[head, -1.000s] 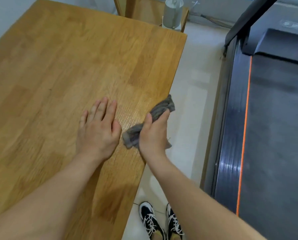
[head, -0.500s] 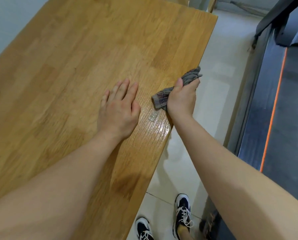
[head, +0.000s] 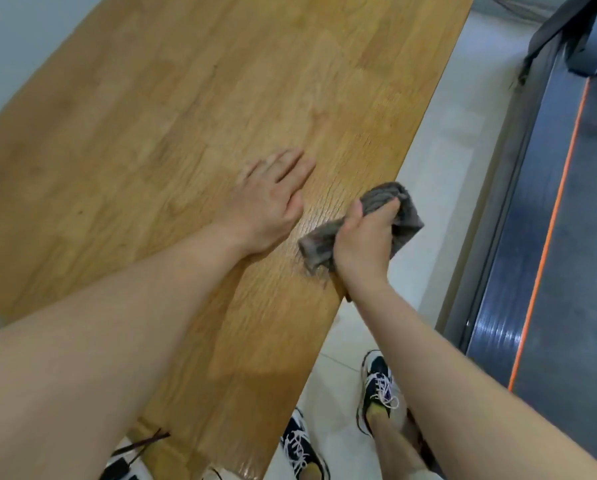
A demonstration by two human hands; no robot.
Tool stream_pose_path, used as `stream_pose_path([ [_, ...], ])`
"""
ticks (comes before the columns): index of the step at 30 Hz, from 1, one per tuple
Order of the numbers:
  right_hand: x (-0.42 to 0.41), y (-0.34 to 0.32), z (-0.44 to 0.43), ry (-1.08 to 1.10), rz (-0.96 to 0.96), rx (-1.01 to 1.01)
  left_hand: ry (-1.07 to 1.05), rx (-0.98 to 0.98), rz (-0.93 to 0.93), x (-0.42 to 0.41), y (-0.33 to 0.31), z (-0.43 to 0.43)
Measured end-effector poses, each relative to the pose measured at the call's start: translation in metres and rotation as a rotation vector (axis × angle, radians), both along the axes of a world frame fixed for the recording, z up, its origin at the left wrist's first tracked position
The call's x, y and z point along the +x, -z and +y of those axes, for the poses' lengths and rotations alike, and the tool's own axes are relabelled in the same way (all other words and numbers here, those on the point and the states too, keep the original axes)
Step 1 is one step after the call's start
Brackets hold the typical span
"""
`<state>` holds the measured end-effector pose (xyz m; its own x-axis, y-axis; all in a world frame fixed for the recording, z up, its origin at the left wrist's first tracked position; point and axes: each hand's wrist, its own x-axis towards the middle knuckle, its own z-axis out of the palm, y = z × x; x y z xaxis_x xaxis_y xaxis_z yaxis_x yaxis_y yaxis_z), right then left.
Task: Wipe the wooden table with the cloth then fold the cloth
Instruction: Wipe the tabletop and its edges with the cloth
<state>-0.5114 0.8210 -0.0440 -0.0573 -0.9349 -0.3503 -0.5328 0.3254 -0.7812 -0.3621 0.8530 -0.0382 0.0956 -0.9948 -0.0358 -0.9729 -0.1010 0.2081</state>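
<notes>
Pale tiled floor (head: 446, 161) under a long wooden table (head: 158, 140) running from near to far, with a dark treadmill (head: 574, 271) along the right.

Nearest, two laced shoes (head: 376, 382) on the tiles just beside the table's right edge. At the near left corner, a dark strap-like item (head: 134, 455), too blurred to name. Further in, both bare forearms reaching out over the top.

Left hand (head: 269, 199) flat on the wood, fingers straight and slightly spread, gripping nothing, apparently bracing. Just to its right, right hand (head: 362, 244) clenched round the cloth (head: 406, 220), thumb up over the bunch, fingers wrapped on the far side.

Cloth grey and crumpled into a wad, near end pressed on the table at the right edge, far end out past that edge over the floor. Glossy sheen on the grain around the cloth and just near of it. Beyond the hands, the far stretch of the top matt, without that sheen.

Judged from this: wiping under way, worked along the right edge at about mid-length, the sheen read as a damp trace. No telling how much of the top is already covered, with the far half probably yet to do. Folding not started, the cloth bunched in the fist rather than laid flat, so the whole second part of the task left.
</notes>
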Motion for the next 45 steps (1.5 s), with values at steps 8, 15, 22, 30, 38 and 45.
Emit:
stream_pose_path([
  [8,-0.002,0.005,0.096,0.061,0.037,0.011,-0.104,0.026,0.008,0.036,0.002,0.113],
  [15,-0.004,0.008,0.113,0.003,0.066,-0.049,-0.137,-0.020,0.014,0.033,0.009,0.124],
  [22,0.006,0.011,0.053,0.022,0.100,-0.082,-0.179,-0.041,0.022,0.036,0.005,0.122],
  [30,-0.016,0.002,0.188,-0.099,-0.069,0.003,-0.194,-0.059,0.040,0.033,0.005,0.121],
  [38,-0.002,0.011,0.077,0.030,-0.064,-0.048,-0.219,-0.067,0.013,0.036,0.003,0.121],
  [45,-0.019,0.013,0.262,0.014,-0.276,0.131,-0.217,-0.066,0.010,0.032,0.005,0.122],
])
